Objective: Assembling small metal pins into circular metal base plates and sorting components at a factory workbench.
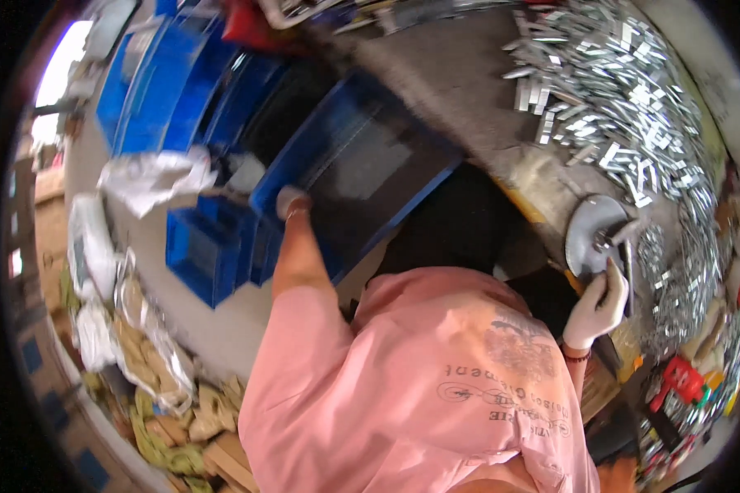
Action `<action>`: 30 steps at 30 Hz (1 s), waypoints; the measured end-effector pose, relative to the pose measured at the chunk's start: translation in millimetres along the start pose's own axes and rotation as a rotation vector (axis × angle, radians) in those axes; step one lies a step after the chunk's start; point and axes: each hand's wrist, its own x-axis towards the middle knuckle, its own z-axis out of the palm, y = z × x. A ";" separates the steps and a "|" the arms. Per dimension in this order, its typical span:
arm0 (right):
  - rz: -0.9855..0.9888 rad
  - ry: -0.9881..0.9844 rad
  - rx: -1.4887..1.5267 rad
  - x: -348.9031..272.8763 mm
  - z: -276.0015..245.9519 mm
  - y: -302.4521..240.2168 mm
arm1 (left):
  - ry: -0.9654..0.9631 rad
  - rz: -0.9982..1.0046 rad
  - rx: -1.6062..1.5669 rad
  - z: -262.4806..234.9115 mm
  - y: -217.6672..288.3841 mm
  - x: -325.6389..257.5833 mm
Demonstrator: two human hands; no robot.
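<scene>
Head view. The left hand [290, 201], gloved in white, was closed over the near rim of a blue plastic crate [349, 177] that stood tilted on edge; the fingers were wrapped round the rim and holding it, thumb side hidden. The crate lay directly under and beyond those fingers, its dark interior facing the camera. More blue crates [181, 90] were stacked beyond and to the left of the fingers, and a crumpled white cloth or plastic sheet [152, 177] lay just left of them.

The right hand [598, 304], also in a white glove, rested against the lower edge of a round grey metal disc [592, 230] fixed at the table [469, 107] edge. Whether its fingers gripped anything could not be told; they appeared loosely curled. Above and beyond those fingers lay a large heap of small bright metal pieces [608, 90], spreading down past the disc on the right.

Judgement on handling: the crate appeared stiff, moderately light if empty, with smooth walls likely to slip in a glove; the rolled rim looked the soundest place to take hold. The metal pieces looked hard, sharp-edged and loose.

Surface and room: the table top was grey and worn. The floor [222, 329] to the left was pale concrete, with cardboard scraps and plastic bags [152, 394] along its edge. The person wore a pink shirt.
</scene>
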 end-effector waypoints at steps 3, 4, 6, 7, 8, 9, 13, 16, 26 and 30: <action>-0.097 -0.052 -0.019 1.3 11.0 -12.4 | -0.257 -0.074 0.070 -26.5 31.3 -56.9; -0.084 -0.055 -0.045 1.4 7.3 -12.2 | -0.242 -0.094 0.008 -33.8 48.5 -59.8; -0.043 -0.069 -0.060 2.5 1.1 -16.4 | -0.226 -0.114 -0.091 -43.2 63.0 -53.7; -0.059 -0.050 -0.046 3.7 1.2 -17.3 | -0.208 -0.081 -0.102 -40.8 54.8 -48.7; -0.050 -0.055 -0.027 5.0 0.3 -19.1 | -0.185 -0.062 -0.107 -34.2 37.6 -42.8; -0.041 -0.063 -0.007 5.5 0.0 -20.1 | -0.175 -0.050 -0.100 -28.8 21.0 -35.9; -0.057 -0.044 0.076 8.0 -0.8 -16.7 | -0.154 0.119 -0.087 -40.0 -13.4 -6.9; -0.075 -0.054 0.056 7.7 5.2 -23.8 | 0.045 0.094 -0.310 -77.9 30.2 -41.0; -0.105 -0.022 0.098 19.9 -6.0 -20.0 | 0.336 1.110 -0.974 -383.2 314.7 -236.0; -0.084 -0.053 0.124 14.7 -5.9 -18.0 | -0.031 1.034 -0.754 -383.1 392.7 -289.3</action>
